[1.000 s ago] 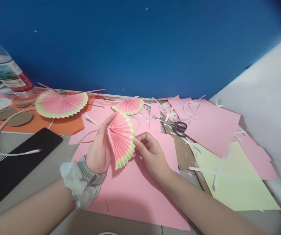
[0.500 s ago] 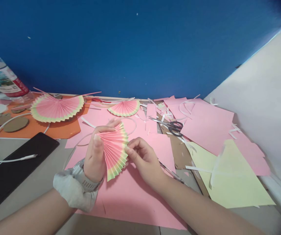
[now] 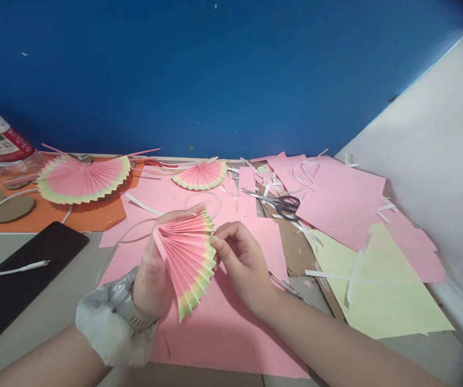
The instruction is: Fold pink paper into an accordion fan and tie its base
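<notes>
A pleated paper fan (image 3: 189,263), pink with a yellow-green zigzag edge, is spread open in front of me. My left hand (image 3: 154,269), with a watch and a pale scrunchie on the wrist, holds it from behind and along its left side. The fingers of my right hand (image 3: 241,263) pinch the green outer edge; the fingertips behind it are hidden. Under both hands lies a pink paper sheet (image 3: 231,344). Two similar fans sit farther back: a large pleated fan (image 3: 84,180) on the left and a smaller pleated fan (image 3: 201,176) in the middle.
Black-handled scissors (image 3: 283,204) lie beyond my right hand, near a pen (image 3: 286,286). Pink sheets (image 3: 340,199) and a pale yellow sheet (image 3: 396,301) cover the right. To the left are a black phone-like slab (image 3: 26,285), a white cable (image 3: 17,270), cardboard discs (image 3: 13,209) and a bottle (image 3: 1,134).
The fan has tilted and moved slightly lower, its folds facing me more. My left thumb has shifted off the fan's front. The right hand still pinches the edge, and the view has turned slightly right.
</notes>
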Action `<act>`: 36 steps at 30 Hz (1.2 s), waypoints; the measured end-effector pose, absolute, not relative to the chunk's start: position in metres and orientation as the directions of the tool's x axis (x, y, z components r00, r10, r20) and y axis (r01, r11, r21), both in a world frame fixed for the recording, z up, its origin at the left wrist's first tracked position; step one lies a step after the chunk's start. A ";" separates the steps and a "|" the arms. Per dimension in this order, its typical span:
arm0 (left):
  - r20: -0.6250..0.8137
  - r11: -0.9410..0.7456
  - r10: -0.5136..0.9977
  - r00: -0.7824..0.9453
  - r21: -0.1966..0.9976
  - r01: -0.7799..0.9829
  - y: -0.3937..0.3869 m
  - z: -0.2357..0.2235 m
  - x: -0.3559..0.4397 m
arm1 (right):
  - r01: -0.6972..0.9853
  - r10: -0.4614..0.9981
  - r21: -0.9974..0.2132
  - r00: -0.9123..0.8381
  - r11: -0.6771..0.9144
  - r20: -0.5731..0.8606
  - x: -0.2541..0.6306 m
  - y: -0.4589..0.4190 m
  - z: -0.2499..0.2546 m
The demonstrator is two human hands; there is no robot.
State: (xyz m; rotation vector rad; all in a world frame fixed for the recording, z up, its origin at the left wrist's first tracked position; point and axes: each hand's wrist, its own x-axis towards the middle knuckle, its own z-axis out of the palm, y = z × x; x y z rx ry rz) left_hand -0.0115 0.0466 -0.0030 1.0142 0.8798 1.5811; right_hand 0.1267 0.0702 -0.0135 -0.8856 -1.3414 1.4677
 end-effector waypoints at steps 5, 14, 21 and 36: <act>0.201 -0.263 0.946 -0.254 0.935 -0.236 0.047 0.000 -0.011 | -0.141 0.943 -0.988 -0.318 0.056 0.099 0.126 0.067 -0.011; 0.172 -0.257 0.933 -0.315 0.933 -0.250 0.049 -0.001 -0.011 | 0.001 0.927 -0.980 -0.325 0.198 0.187 0.127 0.067 -0.009; 0.104 -0.186 0.936 -0.337 0.957 -0.222 0.051 0.004 -0.009 | 0.069 0.927 -0.969 -0.315 0.238 0.205 0.129 0.070 -0.009; -0.006 -0.034 0.988 -0.155 0.967 -0.251 0.062 -0.003 -0.022 | -0.175 0.966 -0.975 -0.195 0.137 0.171 0.130 0.078 -0.012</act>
